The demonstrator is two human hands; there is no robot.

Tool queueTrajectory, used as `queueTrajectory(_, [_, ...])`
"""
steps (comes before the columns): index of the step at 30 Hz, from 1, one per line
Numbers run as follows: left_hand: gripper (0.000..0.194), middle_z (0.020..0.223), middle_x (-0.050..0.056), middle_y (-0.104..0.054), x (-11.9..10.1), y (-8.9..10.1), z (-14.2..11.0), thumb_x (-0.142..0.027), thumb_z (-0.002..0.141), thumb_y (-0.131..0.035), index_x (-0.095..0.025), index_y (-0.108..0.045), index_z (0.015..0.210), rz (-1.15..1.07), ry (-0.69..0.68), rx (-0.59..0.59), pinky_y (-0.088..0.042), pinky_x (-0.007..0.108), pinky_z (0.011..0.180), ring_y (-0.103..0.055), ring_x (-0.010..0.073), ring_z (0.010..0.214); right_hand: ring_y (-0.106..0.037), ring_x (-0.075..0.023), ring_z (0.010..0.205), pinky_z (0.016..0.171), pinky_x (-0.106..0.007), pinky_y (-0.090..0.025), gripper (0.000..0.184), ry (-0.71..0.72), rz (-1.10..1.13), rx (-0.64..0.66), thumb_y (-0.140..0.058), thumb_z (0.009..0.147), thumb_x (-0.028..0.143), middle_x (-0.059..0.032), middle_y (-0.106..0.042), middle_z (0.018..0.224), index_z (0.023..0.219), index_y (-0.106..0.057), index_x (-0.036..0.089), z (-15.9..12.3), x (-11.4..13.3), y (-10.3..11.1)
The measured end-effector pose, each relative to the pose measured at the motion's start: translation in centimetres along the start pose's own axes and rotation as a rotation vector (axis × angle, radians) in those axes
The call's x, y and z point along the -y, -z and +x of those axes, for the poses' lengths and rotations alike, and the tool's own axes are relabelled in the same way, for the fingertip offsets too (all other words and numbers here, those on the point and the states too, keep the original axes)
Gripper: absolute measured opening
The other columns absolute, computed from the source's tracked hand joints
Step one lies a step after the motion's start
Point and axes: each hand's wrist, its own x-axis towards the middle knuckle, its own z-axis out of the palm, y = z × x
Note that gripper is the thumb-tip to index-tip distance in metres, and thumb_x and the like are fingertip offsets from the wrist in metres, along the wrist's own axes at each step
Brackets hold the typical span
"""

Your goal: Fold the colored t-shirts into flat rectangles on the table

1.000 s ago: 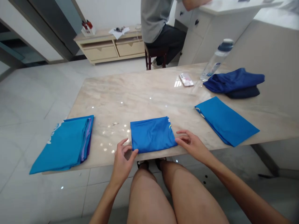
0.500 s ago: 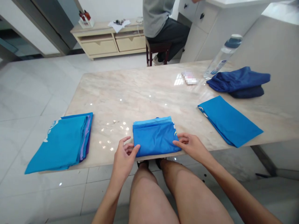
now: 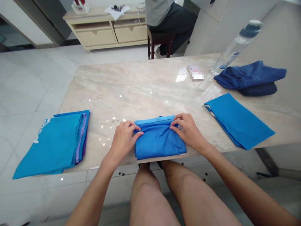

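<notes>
A folded blue cloth (image 3: 160, 141) lies at the table's front edge, with a lighter blue strip showing along its far side. At its upper left corner my left hand (image 3: 125, 135) pinches the fabric between thumb and fingers. My right hand (image 3: 187, 130) grips the upper right corner the same way and covers part of it. Creases run across the cloth between both hands. To the left rests a stack of folded cloths (image 3: 54, 141), teal on top with purple and blue layers below. A flat folded blue cloth (image 3: 240, 122) lies to the right.
On the marble-patterned table (image 3: 113, 84) a clear water bottle (image 3: 231, 51) stands behind a crumpled navy cloth (image 3: 251, 77). A small blurred packet (image 3: 195, 73) lies nearby. Beyond the table, a person (image 3: 172, 23) sits on a dark stool (image 3: 161, 37) beside a low cabinet (image 3: 94, 39).
Both hands have moved from the lower sides of the folded cloth to its far corners and closed on the fabric. The cloth's top has become more creased. The view has shifted slightly.
</notes>
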Motion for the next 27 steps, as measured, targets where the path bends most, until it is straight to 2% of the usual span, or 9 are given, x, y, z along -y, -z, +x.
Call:
queueTrajectory(2, [0.009, 0.106, 0.007, -0.075, -0.2, 0.6, 0.1, -0.034, 0.098, -0.076, -0.027, -0.080, 0.092, -0.012, -0.020, 0.015, -0.051, 0.049, 0.099, -0.066, 0.0321, 0.108, -0.062, -0.0331, 0.112, 0.105, -0.053, -0.052, 0.012, -0.016, 0.010, -0.006, -0.069, 0.106, 0.033, -0.0118, -0.071, 0.116, 0.101, -0.078, 0.026, -0.3, 0.1, 0.1])
queueTrajectory(7, [0.013, 0.107, 0.007, -0.077, -1.3, 2.0, 0.9, -0.040, 0.102, -0.069, -0.028, -0.074, 0.097, -0.081, -0.029, -0.058, -0.053, 0.047, 0.098, -0.069, 0.0309, 0.106, -0.064, -0.0325, 0.107, 0.100, -0.051, -0.052, 0.015, -0.077, 0.031, -0.040, -0.068, 0.107, 0.037, -0.0097, -0.076, 0.106, 0.099, -0.076, 0.026, -0.3, 0.3, 0.4])
queueTrajectory(11, [0.012, 0.107, 0.008, -0.076, -1.1, 0.6, 2.2, -0.036, 0.103, -0.066, -0.028, -0.070, 0.094, -0.047, 0.016, -0.090, -0.054, 0.046, 0.097, -0.068, 0.0313, 0.105, -0.064, -0.0327, 0.102, 0.096, -0.050, -0.053, 0.017, -0.127, 0.006, -0.083, -0.065, 0.108, 0.038, -0.0098, -0.075, 0.102, 0.098, -0.073, 0.026, 0.0, 0.0, 0.0])
queueTrajectory(16, [0.008, 0.114, 0.009, -0.075, -0.4, -1.4, 3.2, -0.028, 0.104, -0.062, -0.026, -0.066, 0.098, -0.032, -0.013, -0.099, -0.052, 0.046, 0.100, -0.067, 0.0301, 0.109, -0.065, -0.0334, 0.102, 0.092, -0.049, -0.054, 0.017, -0.193, -0.067, -0.142, -0.068, 0.107, 0.042, -0.0115, -0.075, 0.107, 0.106, -0.073, 0.025, -0.7, -0.6, -0.7])
queueTrajectory(19, [0.007, 0.105, 0.008, -0.075, -0.1, -1.5, 3.5, -0.031, 0.104, -0.064, -0.025, -0.066, 0.100, 0.000, 0.000, -0.078, -0.051, 0.046, 0.097, -0.066, 0.0306, 0.103, -0.065, -0.0338, 0.101, 0.091, -0.050, -0.053, 0.018, -0.214, -0.062, -0.152, -0.070, 0.106, 0.043, -0.0108, -0.076, 0.103, 0.102, -0.072, 0.025, -1.2, -0.8, -0.7])
queueTrajectory(23, [0.007, 0.100, 0.007, -0.075, 0.0, -0.8, 3.8, -0.032, 0.103, -0.066, -0.026, -0.069, 0.101, 0.011, -0.009, -0.038, -0.051, 0.045, 0.096, -0.066, 0.0305, 0.101, -0.068, -0.0318, 0.104, 0.094, -0.048, -0.054, 0.013, -0.213, 0.050, -0.194, -0.069, 0.105, 0.037, -0.0095, -0.077, 0.104, 0.097, -0.070, 0.026, -1.0, -0.5, -0.4])
queueTrajectory(27, [0.019, 0.107, 0.007, -0.078, -0.1, 0.0, 3.9, -0.031, 0.102, -0.065, -0.025, -0.073, 0.118, -0.026, -0.027, -0.101, -0.051, 0.045, 0.101, -0.068, 0.0298, 0.108, -0.072, -0.0284, 0.106, 0.095, -0.044, -0.056, 0.012, -0.275, 0.195, -0.235, -0.069, 0.103, 0.037, -0.0076, -0.080, 0.107, 0.098, -0.070, 0.026, 0.3, 0.5, -0.2])
